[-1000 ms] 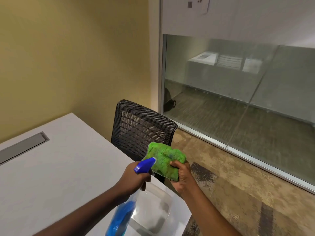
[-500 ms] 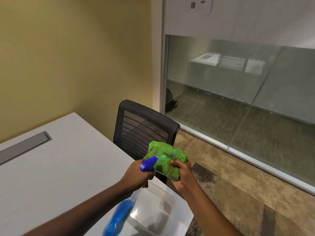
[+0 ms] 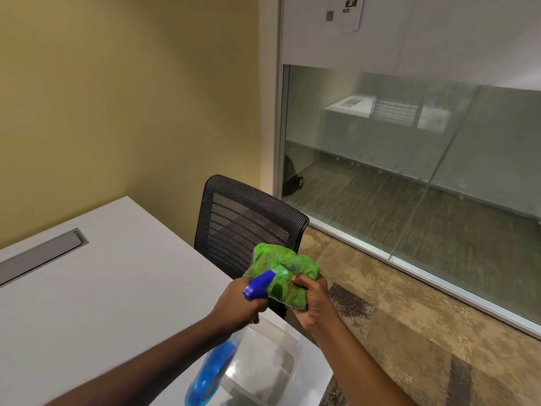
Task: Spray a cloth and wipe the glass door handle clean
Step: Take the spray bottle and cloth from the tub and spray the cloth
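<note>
Since a moment ago the spray bottle [image 3: 215,367] nozzle has closed in on the green cloth [image 3: 282,273]. Left hand [image 3: 238,303] fingers wrap its neck; right hand [image 3: 311,300] fingers clench the cloth above the bench [image 3: 87,288]. Spraying seems underway; no door handle visible, wiping remains.

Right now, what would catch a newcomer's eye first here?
The bright green cloth, bunched in the right hand low in the middle, stands out most. The left hand aims a blue spray bottle at it, nozzle almost touching. Behind them stands a black mesh chair at a white table.
</note>
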Demonstrator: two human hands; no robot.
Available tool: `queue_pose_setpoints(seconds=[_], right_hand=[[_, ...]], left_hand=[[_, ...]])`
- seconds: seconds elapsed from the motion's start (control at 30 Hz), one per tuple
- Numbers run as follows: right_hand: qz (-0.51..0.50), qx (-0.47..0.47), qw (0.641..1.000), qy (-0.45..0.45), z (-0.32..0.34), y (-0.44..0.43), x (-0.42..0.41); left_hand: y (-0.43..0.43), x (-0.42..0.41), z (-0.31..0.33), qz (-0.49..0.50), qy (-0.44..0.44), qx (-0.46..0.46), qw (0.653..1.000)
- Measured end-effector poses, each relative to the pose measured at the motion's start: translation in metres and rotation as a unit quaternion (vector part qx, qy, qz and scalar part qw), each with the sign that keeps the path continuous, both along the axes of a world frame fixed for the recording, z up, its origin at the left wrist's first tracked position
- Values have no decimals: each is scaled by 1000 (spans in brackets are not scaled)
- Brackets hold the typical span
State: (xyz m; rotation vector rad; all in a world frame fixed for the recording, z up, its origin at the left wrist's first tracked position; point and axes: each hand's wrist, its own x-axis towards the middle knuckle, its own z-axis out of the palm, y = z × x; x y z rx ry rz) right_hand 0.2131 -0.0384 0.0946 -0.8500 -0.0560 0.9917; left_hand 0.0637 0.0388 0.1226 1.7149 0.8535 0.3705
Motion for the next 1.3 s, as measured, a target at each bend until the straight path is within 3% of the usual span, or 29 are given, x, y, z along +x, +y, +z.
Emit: queue_pose_setpoints(seconds=[0.43,0.67,0.97,1.3], right_hand=[[3,-3,1000,-15,2,0,-3],[-3,5,1000,-11,-2,0,2],[-27,-18,999,8,-12,-1,2],[-43,-25,998,32,-28,-10,13]], left_hand=[[4,-2,-6,4,-33,15,999],[7,-6,-11,-24,-105,36,994],[12,-11,-29,36,-155,30,987],[20,-12,-68,54,-142,45,987]])
